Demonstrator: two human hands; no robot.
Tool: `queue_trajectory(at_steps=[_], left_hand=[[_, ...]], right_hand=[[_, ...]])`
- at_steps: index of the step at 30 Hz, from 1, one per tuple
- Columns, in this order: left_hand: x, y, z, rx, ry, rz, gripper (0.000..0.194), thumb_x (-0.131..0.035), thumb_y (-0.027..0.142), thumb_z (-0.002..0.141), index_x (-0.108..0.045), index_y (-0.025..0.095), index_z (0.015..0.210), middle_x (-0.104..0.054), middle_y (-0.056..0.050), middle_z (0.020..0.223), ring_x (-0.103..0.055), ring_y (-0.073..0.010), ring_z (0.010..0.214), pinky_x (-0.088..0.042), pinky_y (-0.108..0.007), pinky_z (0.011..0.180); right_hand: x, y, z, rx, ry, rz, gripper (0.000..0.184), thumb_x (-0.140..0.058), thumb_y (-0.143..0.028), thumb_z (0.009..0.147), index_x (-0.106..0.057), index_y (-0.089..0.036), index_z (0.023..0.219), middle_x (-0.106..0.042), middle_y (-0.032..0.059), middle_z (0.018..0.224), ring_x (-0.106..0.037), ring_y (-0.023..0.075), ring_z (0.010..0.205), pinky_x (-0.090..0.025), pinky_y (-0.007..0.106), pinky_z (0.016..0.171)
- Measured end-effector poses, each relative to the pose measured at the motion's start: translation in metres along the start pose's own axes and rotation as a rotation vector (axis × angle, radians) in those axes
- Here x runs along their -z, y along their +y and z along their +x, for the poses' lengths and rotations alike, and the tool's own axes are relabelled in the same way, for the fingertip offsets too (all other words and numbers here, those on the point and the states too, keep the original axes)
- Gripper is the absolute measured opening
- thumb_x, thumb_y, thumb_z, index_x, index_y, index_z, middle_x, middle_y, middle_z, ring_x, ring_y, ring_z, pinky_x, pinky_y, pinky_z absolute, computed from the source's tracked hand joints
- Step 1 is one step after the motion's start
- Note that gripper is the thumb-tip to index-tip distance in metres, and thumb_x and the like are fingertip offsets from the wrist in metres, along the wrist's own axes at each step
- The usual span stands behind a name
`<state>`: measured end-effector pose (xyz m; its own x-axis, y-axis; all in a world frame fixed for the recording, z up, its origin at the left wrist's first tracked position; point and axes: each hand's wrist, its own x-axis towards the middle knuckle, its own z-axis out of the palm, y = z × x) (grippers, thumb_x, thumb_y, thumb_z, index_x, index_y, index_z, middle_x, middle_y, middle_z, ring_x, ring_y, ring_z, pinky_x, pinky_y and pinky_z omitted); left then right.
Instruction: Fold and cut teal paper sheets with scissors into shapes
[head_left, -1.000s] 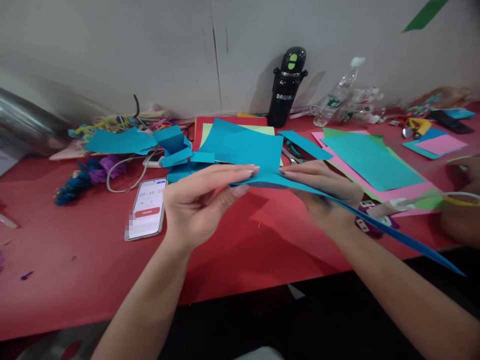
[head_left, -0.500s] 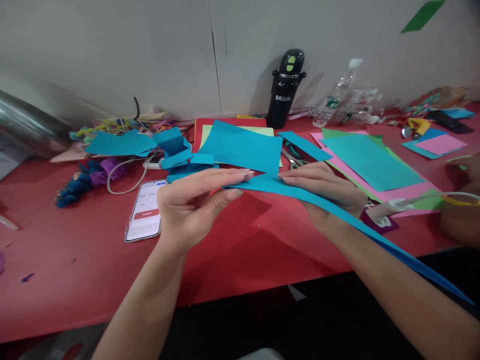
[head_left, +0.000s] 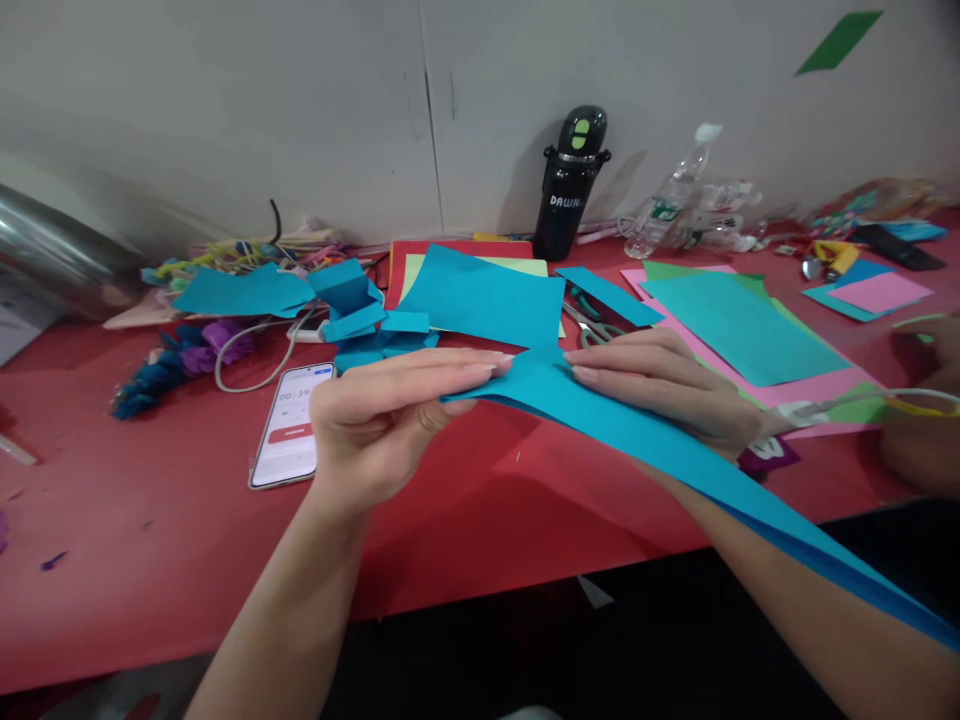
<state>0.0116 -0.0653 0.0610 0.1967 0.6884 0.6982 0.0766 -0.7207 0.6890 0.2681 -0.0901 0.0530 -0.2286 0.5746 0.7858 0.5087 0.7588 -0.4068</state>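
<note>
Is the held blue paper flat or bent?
Bent: the blue paper curves down from between the left hand and right hand, darker blue beneath.

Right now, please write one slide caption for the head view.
Left hand and right hand handle blue paper above a red table.

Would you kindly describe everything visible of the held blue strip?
The blue paper strip is long, matte and bowed, apparently folded, with a darker layer beneath. The left hand pinches its left end; the right hand touches its far edge. Raised over the red table, it slopes down past the right forearm.
</note>
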Motion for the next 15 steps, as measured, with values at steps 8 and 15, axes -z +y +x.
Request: queue_trajectory(at_steps=[8, 15], left_hand=[[-0.005, 0.013, 0.004, 0.151, 0.036, -0.01, 0.014, -0.074, 0.031, 0.087, -0.08, 0.032, 0.1, -0.08, 0.0, 0.097, -0.077, -0.0256, 0.09, -0.065, -0.041, 0.078], [-0.011, 0.006, 0.002, 0.192, 0.168, 0.0, 0.01, -0.079, 0.036, 0.081, -0.081, 0.035, 0.091, -0.079, 0.003, 0.082, -0.072, -0.0175, 0.065, -0.058, -0.031, 0.055]], right_hand=[[-0.009, 0.0, -0.001, -0.082, 0.054, 0.094, 0.021, -0.064, -0.043, 0.093, -0.077, -0.042, 0.109, -0.078, 0.0007, 0.106, -0.071, 0.0278, 0.093, -0.056, 0.046, 0.083], [-0.017, -0.004, 0.0, -0.245, 0.068, 0.155, 0.015, -0.076, -0.026, 0.085, -0.077, -0.038, 0.094, -0.078, -0.0008, 0.093, -0.073, 0.0253, 0.084, -0.061, 0.042, 0.075]])
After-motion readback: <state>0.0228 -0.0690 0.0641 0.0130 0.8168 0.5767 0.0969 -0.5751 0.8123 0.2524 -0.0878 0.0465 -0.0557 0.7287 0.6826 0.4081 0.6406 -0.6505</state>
